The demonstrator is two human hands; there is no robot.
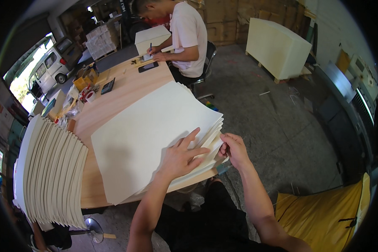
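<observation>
A stack of large white paper sheets lies on the wooden table in front of me, its right-hand edges fanned and slightly lifted. My left hand rests on the top sheet near that edge, fingers spread. At the stack's near right corner, my right hand is closed, thumb against bent fingers, pinching the edges of some sheets. How many sheets sit in that pinch cannot be made out.
A tall, staggered pile of paper stands at the table's left end. Along the table lie a calculator, a tape roll and a phone. Across it, a seated person writes. Yellow cloth lies at lower right.
</observation>
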